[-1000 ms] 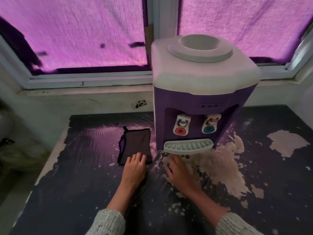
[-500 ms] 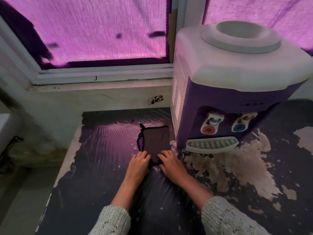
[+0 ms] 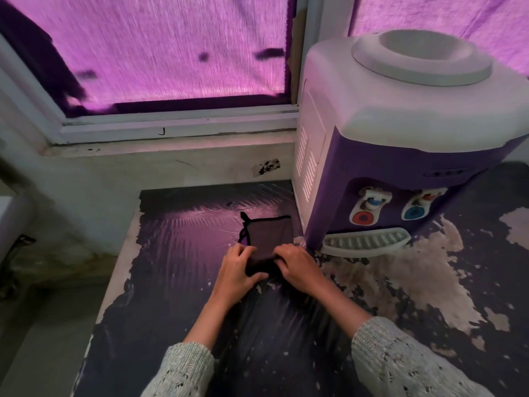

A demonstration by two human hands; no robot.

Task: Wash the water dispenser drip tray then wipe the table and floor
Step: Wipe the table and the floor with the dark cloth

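Drip tray (image 3: pixel 366 242): one, white, slotted, seated at the foot of the water dispenser (image 3: pixel 400 138), below the taps. Count: one dispenser, purple body with white top; two taps, one with a red button (image 3: pixel 363 217) and one with a blue button (image 3: pixel 413 213); one dark cloth (image 3: pixel 269 236); two hands; one table (image 3: pixel 177 245) with a dark, peeling surface.

Change since 0.5 s ago: both hands then lay flat-fingered at the near edge of the cloth; now they have closed on it and the near edge is bunched and lifted. The far part of the cloth lies flat, as before. One second ago the right hand was under the tray front, off the cloth. Dispenser and tray have not moved on the table; the camera has shifted left.

Left hand (image 3: pixel 236 272): fingers (image 3: pixel 243 253) curled over the cloth's near left corner, thumb underneath, clamped on the fabric. Right hand (image 3: pixel 297 267): fingers (image 3: pixel 283 253) curled together on the near right edge, gripping the cloth.

Tray relative to fingers: to the right of the right hand and slightly farther from the person, near but not touching. Cloth lies just beside the dispenser's left side, between it and the bare table surface. Both sleeves (image 3: pixel 400 359) are light knit, pushed up the forearms.
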